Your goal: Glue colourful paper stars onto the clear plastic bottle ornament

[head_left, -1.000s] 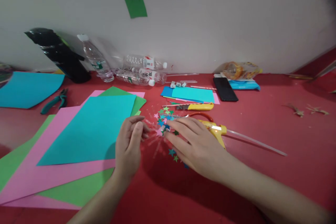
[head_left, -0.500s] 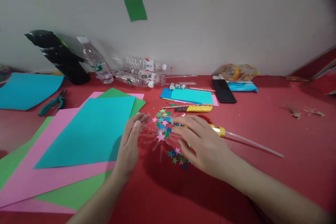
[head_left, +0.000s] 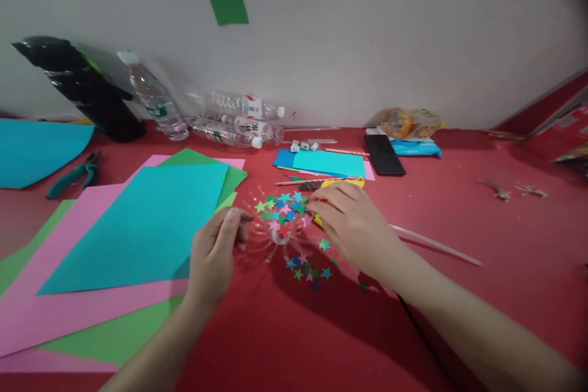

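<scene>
Between my hands stands a clear plastic piece cut into thin splayed strips, apparently part of a bottle. Small coloured paper stars cluster on its middle. My left hand is closed at its left side, thumb against curled fingers at the strip ends. On the other side, my right hand bends over the strips, fingertips pressed together at the edge of the stars. Exactly how each strip sits in the fingers is hard to see. More loose stars lie on the red table in front.
Coloured paper sheets and pliers lie left. Behind are plastic bottles, a black spray bottle, small paper strips, a yellow cutter and a phone. A clear stick lies right.
My hands have gone from loosely spread fingers around the strips to closed fingertips. The stars on the piece have shifted. The whole view has moved a little.
</scene>
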`<state>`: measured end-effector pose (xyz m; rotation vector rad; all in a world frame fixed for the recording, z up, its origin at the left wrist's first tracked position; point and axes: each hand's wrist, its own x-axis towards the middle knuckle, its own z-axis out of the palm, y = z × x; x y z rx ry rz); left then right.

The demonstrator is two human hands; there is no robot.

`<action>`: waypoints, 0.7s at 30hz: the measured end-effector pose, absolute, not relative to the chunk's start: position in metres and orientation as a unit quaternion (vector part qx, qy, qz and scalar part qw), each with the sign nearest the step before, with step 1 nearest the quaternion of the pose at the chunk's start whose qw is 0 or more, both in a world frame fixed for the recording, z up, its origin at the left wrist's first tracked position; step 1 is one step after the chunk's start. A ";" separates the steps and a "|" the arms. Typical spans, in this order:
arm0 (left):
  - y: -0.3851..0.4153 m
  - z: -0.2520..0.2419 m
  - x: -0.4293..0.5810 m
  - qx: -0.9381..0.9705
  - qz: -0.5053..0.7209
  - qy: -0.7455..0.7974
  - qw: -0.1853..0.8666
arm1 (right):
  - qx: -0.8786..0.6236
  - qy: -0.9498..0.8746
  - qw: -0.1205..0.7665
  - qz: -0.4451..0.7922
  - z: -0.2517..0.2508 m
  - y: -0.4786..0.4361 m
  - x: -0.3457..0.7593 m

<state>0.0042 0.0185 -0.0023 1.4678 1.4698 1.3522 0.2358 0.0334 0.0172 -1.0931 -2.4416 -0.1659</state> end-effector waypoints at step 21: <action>-0.001 -0.002 0.013 0.754 0.448 0.474 0.079 | -0.341 -0.887 0.311 -0.027 0.027 0.009 0.214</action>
